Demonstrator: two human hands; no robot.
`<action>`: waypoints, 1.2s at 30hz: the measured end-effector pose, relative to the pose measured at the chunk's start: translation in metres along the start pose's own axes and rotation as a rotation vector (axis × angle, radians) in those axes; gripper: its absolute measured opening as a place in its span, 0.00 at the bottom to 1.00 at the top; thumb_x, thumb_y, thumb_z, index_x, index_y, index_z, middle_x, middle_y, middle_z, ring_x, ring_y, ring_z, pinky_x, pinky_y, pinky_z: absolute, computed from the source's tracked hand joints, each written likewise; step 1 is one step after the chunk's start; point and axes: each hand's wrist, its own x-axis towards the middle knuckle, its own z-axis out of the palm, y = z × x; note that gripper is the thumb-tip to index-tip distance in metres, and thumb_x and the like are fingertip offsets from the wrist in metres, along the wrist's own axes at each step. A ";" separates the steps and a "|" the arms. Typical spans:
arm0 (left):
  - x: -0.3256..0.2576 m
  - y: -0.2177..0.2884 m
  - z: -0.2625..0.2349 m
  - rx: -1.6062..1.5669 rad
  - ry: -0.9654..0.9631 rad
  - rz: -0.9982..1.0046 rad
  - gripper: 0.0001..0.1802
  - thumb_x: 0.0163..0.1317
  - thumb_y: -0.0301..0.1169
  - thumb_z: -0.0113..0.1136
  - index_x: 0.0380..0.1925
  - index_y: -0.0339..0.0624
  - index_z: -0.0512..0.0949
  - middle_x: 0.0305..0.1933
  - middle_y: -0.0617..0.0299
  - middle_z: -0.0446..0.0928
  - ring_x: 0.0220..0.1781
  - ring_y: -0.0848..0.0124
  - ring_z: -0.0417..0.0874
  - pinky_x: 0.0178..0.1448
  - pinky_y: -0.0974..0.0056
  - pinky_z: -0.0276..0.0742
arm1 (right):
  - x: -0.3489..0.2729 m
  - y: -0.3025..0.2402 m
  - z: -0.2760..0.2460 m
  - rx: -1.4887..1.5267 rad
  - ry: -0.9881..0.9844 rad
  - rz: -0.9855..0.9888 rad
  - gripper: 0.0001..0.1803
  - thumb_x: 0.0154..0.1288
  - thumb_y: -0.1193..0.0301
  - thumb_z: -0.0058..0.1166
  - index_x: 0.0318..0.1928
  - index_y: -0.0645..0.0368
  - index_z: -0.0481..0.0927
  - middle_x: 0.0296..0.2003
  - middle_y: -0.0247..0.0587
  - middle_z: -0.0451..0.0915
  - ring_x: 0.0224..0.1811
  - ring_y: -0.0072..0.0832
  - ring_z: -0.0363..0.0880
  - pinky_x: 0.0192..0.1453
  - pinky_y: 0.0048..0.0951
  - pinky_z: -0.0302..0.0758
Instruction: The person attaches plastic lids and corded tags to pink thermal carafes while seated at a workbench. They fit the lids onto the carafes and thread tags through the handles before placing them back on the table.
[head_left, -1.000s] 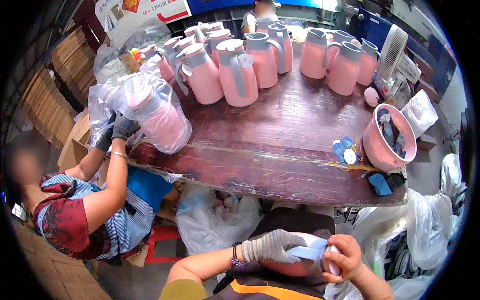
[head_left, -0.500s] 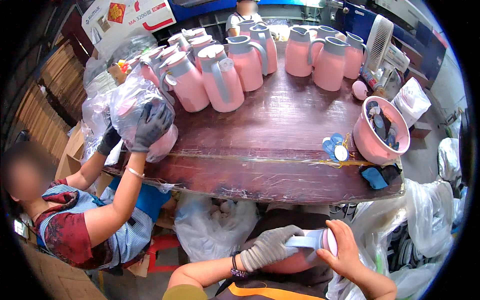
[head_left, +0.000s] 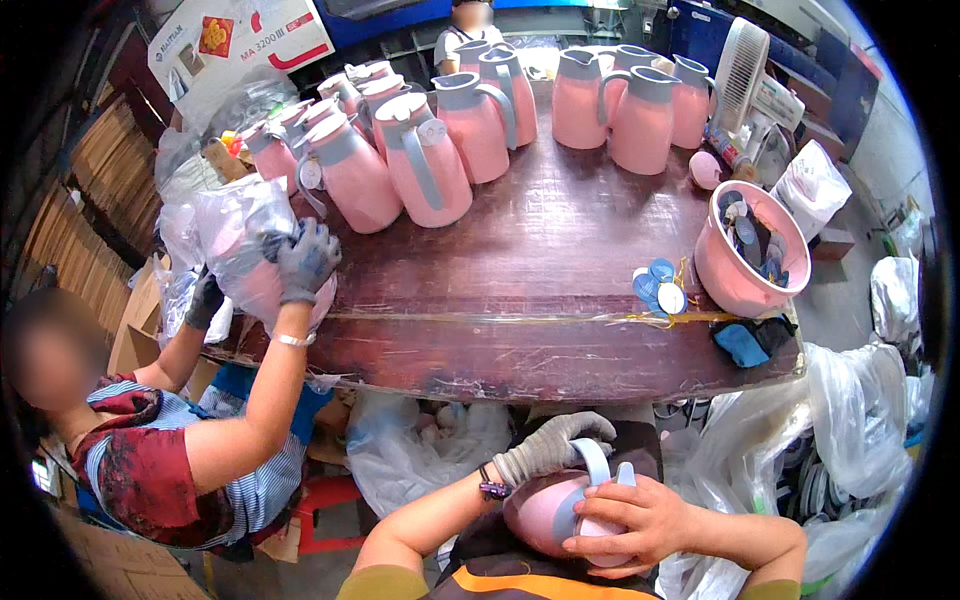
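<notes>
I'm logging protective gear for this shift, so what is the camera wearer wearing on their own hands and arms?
The left hand wears a light grey knitted glove, with a dark beaded bracelet at the wrist. The right hand is bare, with no glove or band. Both forearms are uncovered; short olive sleeves show at the lower edge.

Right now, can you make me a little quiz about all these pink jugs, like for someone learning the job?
1. True or false: the left hand wears a grey glove.
2. What does the bare right hand rest on: A a pink jug, B a fan, C a box?
3. Fill in: the co-worker's gloved hand presses a jug wrapped in a clear plastic ____.

Key: 1 true; 2 A; 3 bag.
</notes>
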 end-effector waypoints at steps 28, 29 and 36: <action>-0.063 0.041 -0.016 0.041 -0.147 -0.050 0.19 0.50 0.30 0.67 0.44 0.38 0.80 0.36 0.63 0.82 0.39 0.77 0.79 0.46 0.67 0.76 | -0.046 0.021 -0.018 -0.024 -0.127 0.166 0.42 0.51 0.35 0.57 0.61 0.45 0.73 0.62 0.50 0.68 0.65 0.46 0.67 0.71 0.50 0.55; -0.063 0.038 -0.016 0.035 -0.128 -0.054 0.18 0.51 0.32 0.67 0.43 0.38 0.80 0.36 0.63 0.82 0.39 0.77 0.79 0.46 0.67 0.76 | -0.044 0.025 -0.018 -0.056 -0.104 0.134 0.41 0.51 0.35 0.58 0.60 0.45 0.74 0.60 0.49 0.70 0.62 0.46 0.69 0.69 0.50 0.58; -0.078 0.046 0.052 0.050 -0.039 0.117 0.26 0.59 0.39 0.63 0.54 0.35 0.72 0.47 0.49 0.77 0.47 0.62 0.80 0.53 0.63 0.74 | -0.038 0.040 -0.002 -0.083 0.089 0.665 0.35 0.53 0.47 0.59 0.57 0.56 0.75 0.51 0.53 0.73 0.53 0.50 0.73 0.59 0.46 0.69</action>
